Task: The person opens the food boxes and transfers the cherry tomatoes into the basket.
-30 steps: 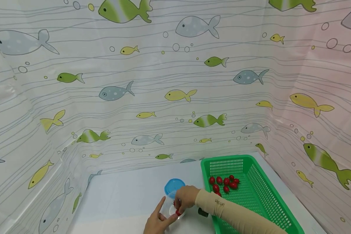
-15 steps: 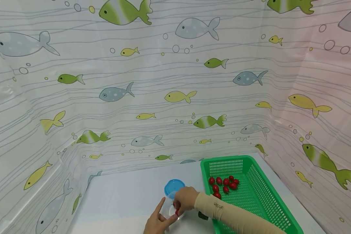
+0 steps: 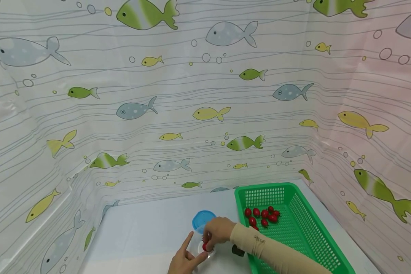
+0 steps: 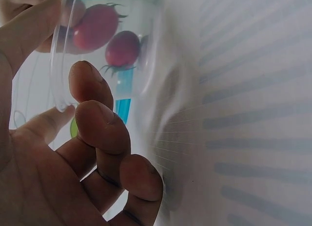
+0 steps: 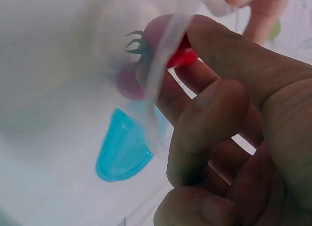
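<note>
My right hand (image 3: 219,230) reaches over a small clear plastic tub (image 3: 201,252) and pinches a red cherry tomato (image 3: 205,247) between thumb and fingers. In the right wrist view this tomato (image 5: 160,33), with its green calyx, shows partly through the tub wall. Lower in the tub sits another cherry tomato (image 4: 123,49), seen in the left wrist view. My left hand (image 3: 185,259) holds the tub from the near left, thumb and forefinger spread around its rim and the other fingers curled at its wall. A blue lid (image 3: 203,218) lies just behind the tub.
On the right stands a green plastic basket (image 3: 239,201) with several cherry tomatoes (image 3: 265,214) along its left side. My right sleeve (image 3: 277,251) crosses over its near part. A fish-patterned sheet (image 3: 178,148) walls in the white table (image 3: 140,228).
My right hand has shifted very slightly and more of the pinched cherry tomato shows. The left hand stays in place at the tub.
</note>
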{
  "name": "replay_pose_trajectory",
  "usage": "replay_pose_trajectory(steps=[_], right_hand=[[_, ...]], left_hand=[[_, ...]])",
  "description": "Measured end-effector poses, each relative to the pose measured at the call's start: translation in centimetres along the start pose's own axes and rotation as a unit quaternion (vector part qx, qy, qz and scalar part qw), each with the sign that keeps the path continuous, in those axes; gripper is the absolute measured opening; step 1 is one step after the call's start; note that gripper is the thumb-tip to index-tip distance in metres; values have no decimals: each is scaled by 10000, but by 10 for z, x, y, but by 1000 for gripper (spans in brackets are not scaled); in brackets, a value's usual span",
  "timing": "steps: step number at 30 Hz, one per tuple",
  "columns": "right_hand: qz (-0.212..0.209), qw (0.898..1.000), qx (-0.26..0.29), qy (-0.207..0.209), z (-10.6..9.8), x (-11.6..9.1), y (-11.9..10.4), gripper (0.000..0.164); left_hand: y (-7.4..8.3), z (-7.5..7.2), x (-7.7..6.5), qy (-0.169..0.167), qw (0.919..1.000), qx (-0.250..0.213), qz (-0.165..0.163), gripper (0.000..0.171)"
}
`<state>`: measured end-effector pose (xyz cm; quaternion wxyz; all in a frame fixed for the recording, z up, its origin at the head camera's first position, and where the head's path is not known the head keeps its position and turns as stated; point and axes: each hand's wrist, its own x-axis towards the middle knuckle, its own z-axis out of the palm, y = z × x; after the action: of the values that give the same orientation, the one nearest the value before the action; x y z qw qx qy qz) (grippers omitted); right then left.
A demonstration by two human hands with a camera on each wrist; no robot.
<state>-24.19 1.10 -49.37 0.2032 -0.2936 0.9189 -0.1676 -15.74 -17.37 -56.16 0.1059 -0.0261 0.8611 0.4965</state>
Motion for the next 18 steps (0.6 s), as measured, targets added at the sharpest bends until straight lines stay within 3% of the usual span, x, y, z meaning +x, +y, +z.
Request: replay_pose_trajectory(steps=[11, 18], right_hand=[[-355, 9984, 307, 319, -19, -9, 0, 11], [-518, 9956, 534, 573, -33, -16, 2, 12]], left_hand=[[1, 1, 1, -16, 9999, -25, -151, 102], [-1, 0, 1, -64, 9999, -88, -83, 101]])
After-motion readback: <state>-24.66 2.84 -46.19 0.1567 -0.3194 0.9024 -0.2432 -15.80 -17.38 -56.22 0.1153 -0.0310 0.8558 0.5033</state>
